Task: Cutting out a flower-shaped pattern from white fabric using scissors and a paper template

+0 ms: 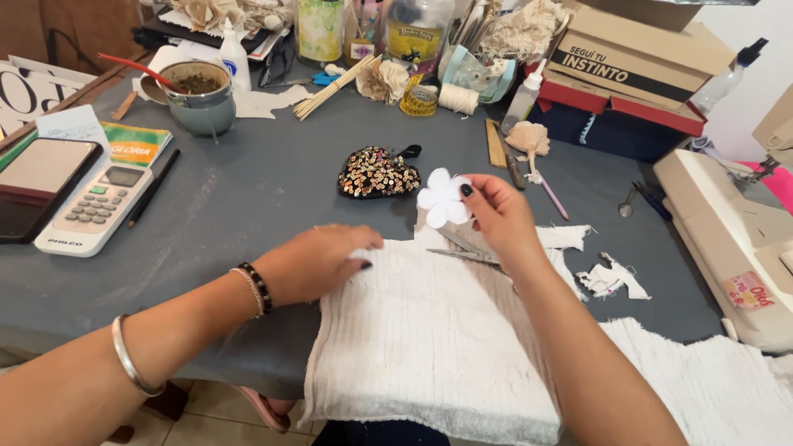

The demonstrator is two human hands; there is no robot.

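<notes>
Grey cloth covers the worktop, and at its far left edge, well away from either hand, lie a dark phone and a white remote control, with a black pen just beside the remote. Behind them, further back, a grey cup holds a red-handled straw.

Nearer the person, the left hand lies flat, palm down and fingers spread, its grip open and closed on nothing; the fingertips press on the left upper edge of a white ribbed cloth that hangs over the front edge of the worktop. A dark bead bracelet and a pale one sit on that wrist, and a silver bangle further up the forearm.

Behind the gap between the two hands rests a black heart-shaped piece covered in sequins, apart from both.

The right hand is raised just above the cloth, its grip pinched shut on a white flower-shaped cutout. The cutout stands out to the left of the fingertips, held by its right-hand petals, the thumb with a dark nail on its front. Directly below that grip, a pair of scissors lies on the cloth, blades pointing left, partly hidden under the hand.

To the right of the wrist lies a ragged white fabric scrap, and beyond it, at the far right edge, stands a cream sewing machine.
</notes>
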